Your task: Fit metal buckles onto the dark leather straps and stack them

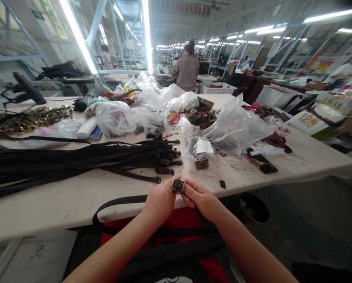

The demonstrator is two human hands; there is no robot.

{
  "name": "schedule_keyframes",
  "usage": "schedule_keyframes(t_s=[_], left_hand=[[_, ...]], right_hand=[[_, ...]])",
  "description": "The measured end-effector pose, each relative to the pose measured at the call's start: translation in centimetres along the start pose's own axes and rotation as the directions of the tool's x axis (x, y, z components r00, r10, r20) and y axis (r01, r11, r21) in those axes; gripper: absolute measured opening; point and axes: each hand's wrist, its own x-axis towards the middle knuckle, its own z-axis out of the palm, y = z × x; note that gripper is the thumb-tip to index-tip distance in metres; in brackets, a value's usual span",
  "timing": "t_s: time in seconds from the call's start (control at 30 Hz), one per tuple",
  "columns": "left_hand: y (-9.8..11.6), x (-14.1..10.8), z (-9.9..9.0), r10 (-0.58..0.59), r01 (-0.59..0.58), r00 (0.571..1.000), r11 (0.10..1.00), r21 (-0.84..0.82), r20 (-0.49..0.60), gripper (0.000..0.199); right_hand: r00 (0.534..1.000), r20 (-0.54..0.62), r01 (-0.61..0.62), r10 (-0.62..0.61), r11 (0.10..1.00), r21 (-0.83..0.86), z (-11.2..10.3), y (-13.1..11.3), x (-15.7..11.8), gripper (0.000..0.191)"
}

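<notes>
Over the table's front edge, my left hand (161,198) and my right hand (200,196) meet, both closed on the buckled end of a black strap (178,185). A metal buckle (174,185) shows between my fingers, with the strap looped through it. The rest of the strap (120,201) curves out to the left past my left wrist and hangs down towards my lap. Left of my hands lies a thick bundle of black straps (105,161), their buckled ends pointing right.
Clear plastic bags (235,129) and a small bag of metal pieces (201,163) lie beyond my hands. A black scrap (222,184) sits nearby on the table (152,188). A dark round bin (254,207) stands below the edge. Someone (186,68) works further back.
</notes>
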Motion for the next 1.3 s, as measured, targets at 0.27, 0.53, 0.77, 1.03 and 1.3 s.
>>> schedule_keyframes(t_s=[0.27, 0.53, 0.77, 1.03, 1.3], left_hand=[[0.0, -0.3, 0.2, 0.093, -0.105, 0.991, 0.986, 0.130, 0.093, 0.028], [0.4, -0.3, -4.9, -0.026, 0.047, 0.998, 0.930, -0.363, 0.064, 0.019], [0.9, -1.1, -3.8, -0.156, 0.427, 0.903, 0.445, -0.787, 0.401, 0.023], [0.8, -1.6, 2.3, -0.242, 0.626, 0.754, -0.020, -0.780, 0.611, 0.019], [1.2, -1.9, 3.1, -0.300, 0.629, 0.703, -0.161, -0.761, 0.645, 0.019]], right_hand=[[0.986, -0.147, 0.063, -0.082, 0.989, -0.132, -0.2, -1.1, 0.1, 0.041], [0.971, -0.015, 0.222, -0.239, 0.921, -0.320, -0.9, -2.6, -1.1, 0.018], [0.923, 0.021, 0.360, -0.384, 0.845, -0.395, 0.2, -0.9, -0.8, 0.016], [0.874, -0.113, 0.413, -0.473, 0.843, -0.344, 1.1, -3.8, -4.1, 0.019], [0.978, -0.105, -0.087, -0.181, 0.107, -0.990, -0.6, -2.7, -3.0, 0.025]])
